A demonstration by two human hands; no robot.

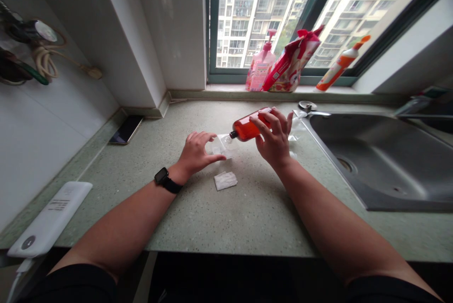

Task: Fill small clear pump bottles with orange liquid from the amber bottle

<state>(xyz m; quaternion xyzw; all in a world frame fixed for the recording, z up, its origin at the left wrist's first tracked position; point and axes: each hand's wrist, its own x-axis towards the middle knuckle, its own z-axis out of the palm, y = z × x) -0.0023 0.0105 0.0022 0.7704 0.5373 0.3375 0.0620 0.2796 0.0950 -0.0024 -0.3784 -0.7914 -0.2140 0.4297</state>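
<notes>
My right hand [274,138] grips a translucent orange-red plastic bottle [248,125], tilted with its narrow neck pointing down to the left. That neck meets the mouth of a small clear plastic bottle [220,146], lying nearly on its side. My left hand [197,153] curves around this clear bottle, and a black smartwatch [163,176] sits on that wrist. A folded white paper sachet [225,180] lies on the speckled green countertop [255,218] just below both hands.
A stainless steel sink [375,161] lies to the right, with scissors [309,109] behind it. Along the window ledge stand a pink pump bottle [261,68], a red packet [292,60] and an orange-capped bottle [339,64]. A smartphone [126,129] and white power bank [49,220] lie left.
</notes>
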